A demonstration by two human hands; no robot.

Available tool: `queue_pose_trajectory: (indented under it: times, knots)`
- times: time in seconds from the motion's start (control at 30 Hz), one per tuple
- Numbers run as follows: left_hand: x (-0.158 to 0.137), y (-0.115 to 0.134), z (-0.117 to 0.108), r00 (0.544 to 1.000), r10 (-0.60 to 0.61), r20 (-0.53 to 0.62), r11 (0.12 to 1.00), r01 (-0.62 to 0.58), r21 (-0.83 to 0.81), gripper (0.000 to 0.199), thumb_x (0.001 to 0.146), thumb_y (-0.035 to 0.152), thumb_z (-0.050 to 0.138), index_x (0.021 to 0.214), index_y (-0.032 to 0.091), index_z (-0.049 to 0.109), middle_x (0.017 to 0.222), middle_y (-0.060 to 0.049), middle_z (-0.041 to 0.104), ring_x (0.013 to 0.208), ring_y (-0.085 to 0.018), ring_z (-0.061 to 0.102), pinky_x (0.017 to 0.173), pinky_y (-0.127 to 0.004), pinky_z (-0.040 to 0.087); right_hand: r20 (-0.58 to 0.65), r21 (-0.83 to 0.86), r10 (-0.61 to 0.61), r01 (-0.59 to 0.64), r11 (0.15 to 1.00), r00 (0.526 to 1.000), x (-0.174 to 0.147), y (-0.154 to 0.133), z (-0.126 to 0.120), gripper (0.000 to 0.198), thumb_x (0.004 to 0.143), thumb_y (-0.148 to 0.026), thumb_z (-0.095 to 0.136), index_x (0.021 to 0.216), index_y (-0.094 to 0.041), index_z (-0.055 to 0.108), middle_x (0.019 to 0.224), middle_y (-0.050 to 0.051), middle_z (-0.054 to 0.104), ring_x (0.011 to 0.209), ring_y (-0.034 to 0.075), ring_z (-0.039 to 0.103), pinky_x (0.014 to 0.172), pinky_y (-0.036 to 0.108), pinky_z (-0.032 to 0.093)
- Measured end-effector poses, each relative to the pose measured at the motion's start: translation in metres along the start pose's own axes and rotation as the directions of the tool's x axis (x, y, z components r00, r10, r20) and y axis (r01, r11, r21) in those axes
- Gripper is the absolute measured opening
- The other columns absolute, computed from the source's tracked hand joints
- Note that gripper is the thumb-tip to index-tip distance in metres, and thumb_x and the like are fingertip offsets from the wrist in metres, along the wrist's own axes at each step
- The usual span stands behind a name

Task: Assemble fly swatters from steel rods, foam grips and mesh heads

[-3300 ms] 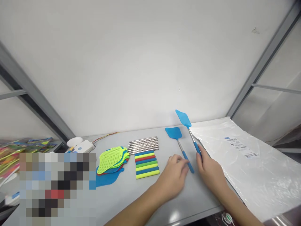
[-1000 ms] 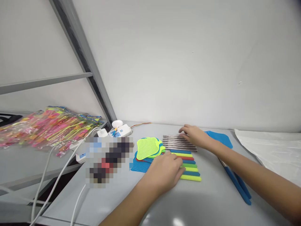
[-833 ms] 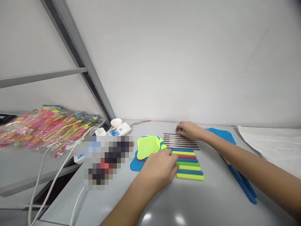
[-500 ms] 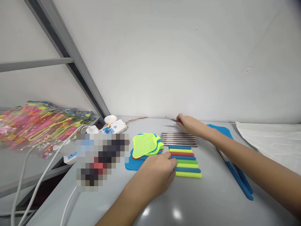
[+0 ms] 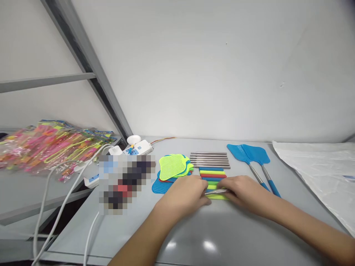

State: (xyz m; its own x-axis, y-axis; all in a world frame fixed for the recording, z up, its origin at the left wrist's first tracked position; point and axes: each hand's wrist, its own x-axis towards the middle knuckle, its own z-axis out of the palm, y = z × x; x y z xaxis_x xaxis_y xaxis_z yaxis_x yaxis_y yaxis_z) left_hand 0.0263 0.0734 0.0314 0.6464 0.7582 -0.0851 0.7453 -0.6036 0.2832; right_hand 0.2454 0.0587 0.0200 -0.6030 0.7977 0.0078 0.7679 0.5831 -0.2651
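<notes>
A thin metal rod [image 5: 217,191] runs between my two hands, above the lower coloured handles. My right hand [image 5: 245,192] is closed on its right part. My left hand [image 5: 184,192] is closed at its left end, with the fingertips around the tip; whether anything else is in that palm is hidden. Beneath and behind my fingers lies a row of blue, yellow, red and green handles [image 5: 212,173], partly covered. More metal rods [image 5: 209,159] lie side by side behind them. Left of these is a pile of perforated fly swatter heads [image 5: 172,167], yellow-green on top, with blue and red below.
Two blue fly swatters [image 5: 256,154] with metal shafts lie at right, near a white plastic sheet [image 5: 310,166]. At left are power strips [image 5: 140,147], a white cable [image 5: 47,207], a blurred-out item [image 5: 124,186] and a heap of bagged pink and yellow items [image 5: 61,144].
My right hand has brought the rod from the back of the table down to my left hand. The view has shifted, and both blue swatters now show more fully.
</notes>
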Motion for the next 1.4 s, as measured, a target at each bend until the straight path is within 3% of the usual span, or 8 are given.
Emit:
queue_pose_trajectory:
  times: [0.23, 0.4, 0.53, 0.7, 0.83, 0.93, 1.13, 1.4]
  knots:
    - [0.001, -0.004, 0.006, 1.000, 0.002, -0.014, 0.999, -0.003, -0.044, 0.019, 0.075, 0.036, 0.072, 0.078, 0.022, 0.060, 0.077, 0.001, 0.065, 0.069, -0.019, 0.061, 0.049, -0.026, 0.027, -0.022, -0.101, 0.034, -0.036, 0.994, 0.999, 0.000, -0.003, 0.008, 0.016, 0.088, -0.023, 0.053, 0.074, -0.023, 0.060, 0.068, -0.001, 0.067, 0.058, 0.017, 0.062, 0.049, 0.026, 0.027]
    - [0.002, -0.005, 0.012, 1.000, 0.010, 0.007, 0.995, -0.010, -0.101, 0.029, 0.068, 0.044, 0.077, 0.079, 0.023, 0.060, 0.075, 0.002, 0.063, 0.070, -0.018, 0.062, 0.051, -0.026, 0.029, -0.033, -0.084, 0.071, -0.074, 0.994, 0.997, -0.007, -0.002, 0.000, 0.012, 0.084, -0.019, 0.054, 0.077, -0.024, 0.062, 0.068, -0.001, 0.067, 0.058, 0.017, 0.062, 0.049, 0.026, 0.031]
    - [0.002, -0.004, 0.010, 0.999, 0.033, 0.012, 0.991, -0.031, -0.128, 0.032, 0.067, 0.045, 0.078, 0.082, 0.023, 0.060, 0.079, 0.002, 0.063, 0.073, -0.018, 0.061, 0.053, -0.026, 0.032, -0.174, -0.039, 0.162, -0.171, 0.985, 0.971, -0.016, 0.014, -0.022, 0.012, 0.085, -0.025, 0.054, 0.092, -0.025, 0.064, 0.080, 0.000, 0.070, 0.066, 0.018, 0.064, 0.054, 0.027, 0.040]
    - [0.006, 0.004, 0.006, 0.992, 0.126, -0.027, 0.982, -0.129, -0.139, 0.024, 0.076, 0.039, 0.074, 0.092, 0.025, 0.063, 0.090, 0.001, 0.064, 0.080, -0.018, 0.060, 0.062, -0.026, 0.038, -0.396, -0.007, 0.254, -0.280, 0.960, 0.882, -0.015, 0.030, -0.033, 0.011, 0.085, -0.030, 0.055, 0.093, -0.024, 0.059, 0.087, 0.001, 0.067, 0.066, 0.015, 0.062, 0.054, 0.026, 0.042]
    - [0.011, 0.013, 0.012, 0.988, 0.149, -0.048, 0.985, -0.152, -0.086, 0.025, 0.079, 0.039, 0.071, 0.097, 0.025, 0.063, 0.091, 0.001, 0.064, 0.079, -0.017, 0.061, 0.060, -0.025, 0.039, -0.502, -0.046, 0.211, -0.269, 0.962, 0.839, -0.010, 0.035, -0.023, 0.011, 0.085, -0.024, 0.053, 0.095, -0.023, 0.058, 0.086, 0.001, 0.063, 0.063, 0.014, 0.060, 0.052, 0.026, 0.040]
    - [0.013, 0.016, 0.019, 0.981, 0.189, -0.031, 0.982, -0.190, -0.008, 0.013, 0.085, 0.036, 0.065, 0.086, 0.023, 0.065, 0.084, 0.000, 0.063, 0.071, -0.016, 0.060, 0.054, -0.025, 0.036, -0.538, -0.067, 0.192, -0.268, 0.961, 0.821, -0.008, 0.039, -0.016, 0.014, 0.085, -0.023, 0.052, 0.098, -0.022, 0.058, 0.087, 0.002, 0.062, 0.061, 0.013, 0.058, 0.050, 0.025, 0.039]
    - [0.014, 0.007, 0.019, 0.982, 0.176, -0.066, 0.979, -0.167, 0.118, 0.019, 0.088, 0.028, 0.057, 0.072, 0.019, 0.062, 0.078, -0.001, 0.062, 0.067, -0.016, 0.060, 0.051, -0.027, 0.034, -0.602, -0.063, 0.182, -0.273, 0.960, 0.778, -0.009, 0.042, -0.011, 0.013, 0.086, -0.022, 0.051, 0.097, -0.021, 0.057, 0.091, 0.004, 0.062, 0.061, 0.014, 0.056, 0.053, 0.026, 0.040]
    - [0.017, -0.004, 0.019, 0.987, 0.135, -0.088, 0.981, -0.121, 0.151, 0.015, 0.088, 0.028, 0.057, 0.075, 0.020, 0.061, 0.082, -0.001, 0.062, 0.067, -0.017, 0.060, 0.052, -0.027, 0.034, -0.576, -0.012, 0.195, -0.247, 0.969, 0.794, -0.007, 0.034, -0.005, 0.016, 0.089, -0.025, 0.049, 0.100, -0.021, 0.059, 0.096, 0.007, 0.064, 0.062, 0.014, 0.059, 0.054, 0.026, 0.045]
